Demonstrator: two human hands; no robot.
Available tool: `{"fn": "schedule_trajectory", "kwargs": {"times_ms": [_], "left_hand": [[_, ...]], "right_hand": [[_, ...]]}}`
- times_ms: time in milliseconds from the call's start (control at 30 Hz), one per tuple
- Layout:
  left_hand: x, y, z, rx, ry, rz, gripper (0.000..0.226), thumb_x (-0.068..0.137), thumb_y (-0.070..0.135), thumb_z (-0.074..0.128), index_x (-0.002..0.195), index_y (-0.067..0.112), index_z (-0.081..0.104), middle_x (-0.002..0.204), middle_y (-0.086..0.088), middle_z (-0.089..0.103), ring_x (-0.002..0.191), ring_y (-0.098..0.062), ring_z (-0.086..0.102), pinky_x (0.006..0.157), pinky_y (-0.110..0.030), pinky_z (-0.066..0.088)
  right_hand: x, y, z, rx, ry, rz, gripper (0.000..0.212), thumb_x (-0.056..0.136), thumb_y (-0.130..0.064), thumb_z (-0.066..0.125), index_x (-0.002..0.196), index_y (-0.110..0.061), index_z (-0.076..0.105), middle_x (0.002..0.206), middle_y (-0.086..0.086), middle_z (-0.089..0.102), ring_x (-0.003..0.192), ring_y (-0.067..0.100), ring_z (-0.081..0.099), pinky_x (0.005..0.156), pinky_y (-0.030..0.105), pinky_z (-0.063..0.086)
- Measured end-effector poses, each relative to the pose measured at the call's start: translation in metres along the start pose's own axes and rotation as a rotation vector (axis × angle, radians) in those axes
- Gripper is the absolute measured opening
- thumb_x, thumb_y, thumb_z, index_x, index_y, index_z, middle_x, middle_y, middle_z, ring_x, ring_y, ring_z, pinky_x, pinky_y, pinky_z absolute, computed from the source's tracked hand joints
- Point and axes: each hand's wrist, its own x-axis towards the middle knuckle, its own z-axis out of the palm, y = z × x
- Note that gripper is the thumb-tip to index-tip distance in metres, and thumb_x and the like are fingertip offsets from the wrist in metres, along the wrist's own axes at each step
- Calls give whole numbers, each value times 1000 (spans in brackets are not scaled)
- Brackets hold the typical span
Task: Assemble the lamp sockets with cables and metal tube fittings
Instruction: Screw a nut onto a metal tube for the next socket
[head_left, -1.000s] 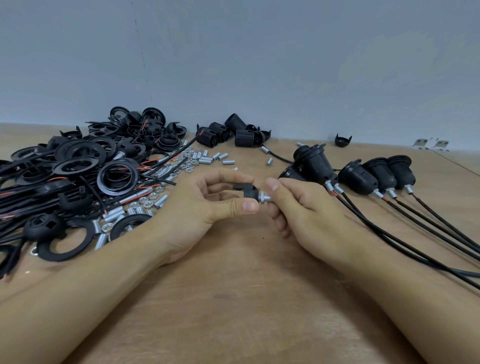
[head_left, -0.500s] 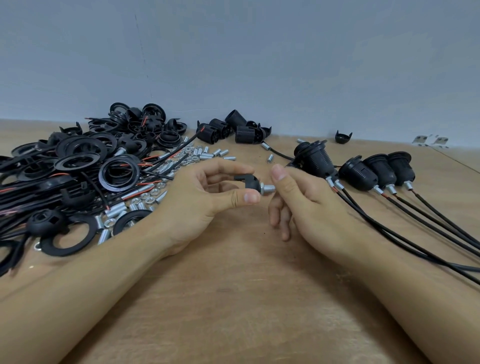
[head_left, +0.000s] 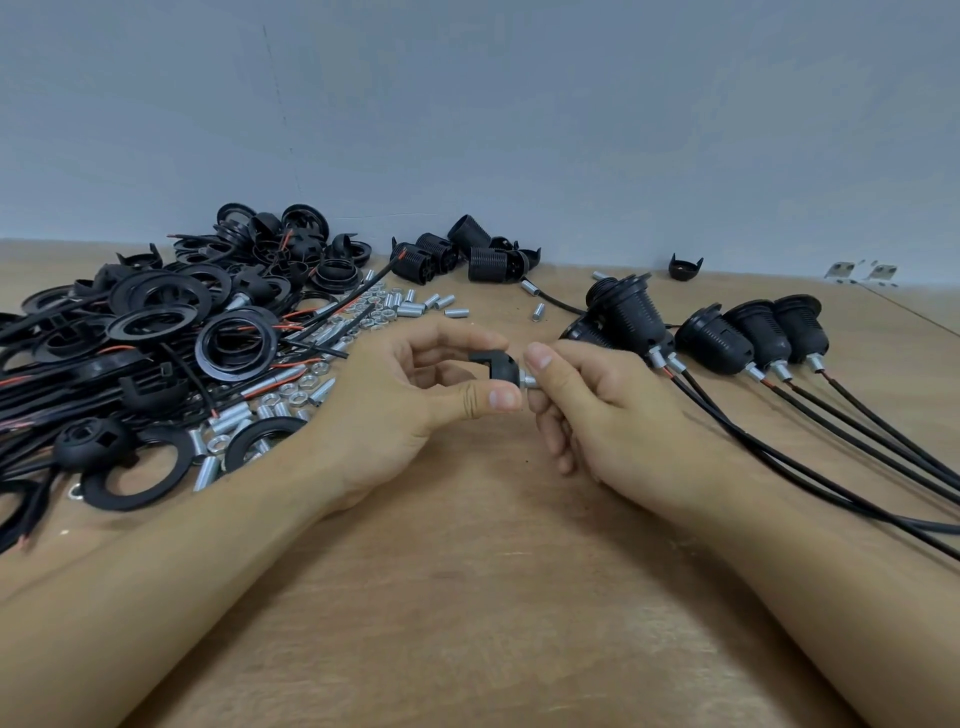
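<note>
Wood bench (head_left: 467, 597), blk socket cap (head_left: 493, 364) w/ metal tube (head_left: 529, 381)

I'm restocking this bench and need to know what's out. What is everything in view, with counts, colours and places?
socket cap: one, black, held between the hands at centre
metal tube: one, silver, sticking out of the cap's right side
finished sockets: about five, black, cabled, in a row at right
loose parts pile: too many to count, black rings, caps and cables, at left
loose tubes and nuts: many, silver, beside the pile
threaded socket bodies: several, black, far centre
lone cap: one, black, far right
table: one, wooden
left hand: grips the cap
right hand: pinches the tube
</note>
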Motion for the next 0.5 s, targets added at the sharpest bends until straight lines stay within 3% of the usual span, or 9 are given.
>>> {"fn": "schedule_trajectory", "kwargs": {"times_ms": [100,233,367,467,500], "left_hand": [[1,-1,-1,-11,23,-3,45,54,30,92,95,24,76,98,-10,74,75,-14,66,77,-25,55],[2,0,-2,-21,38,-4,47,55,30,89,98,20,75,96,-12,74,73,-16,65,74,-25,55],[0,3,2,-1,48,67,43,55,29,85,96,22,74,96,-7,75,79,-15,65,78,-22,55],[-3,6,3,120,51,184,42,59,24,89,98,22,72,101,1,76,94,-21,69,85,-30,56],[-4,6,4,182,60,227,40,62,24,87,98,24,72,102,4,75,98,-19,69,87,-31,55]], "right_hand": [[-1,-1,1,-6,3,28,52,94,-55,44,73,-10,57,49,7,59,40,18,53,41,18,40],[-1,-1,-1,21,-14,-43,25,99,-35,51,88,-14,57,64,5,62,47,15,56,41,17,39],[-2,-1,2,27,-40,-80,29,103,-32,44,79,-17,52,55,-3,49,46,13,51,43,17,39],[-1,-3,4,118,-66,-87,40,104,-32,40,67,-31,53,51,-7,37,42,15,43,39,20,38],[-1,-3,4,147,-78,-65,43,104,-34,39,63,-28,51,50,-5,34,42,17,40,38,21,37]]}}
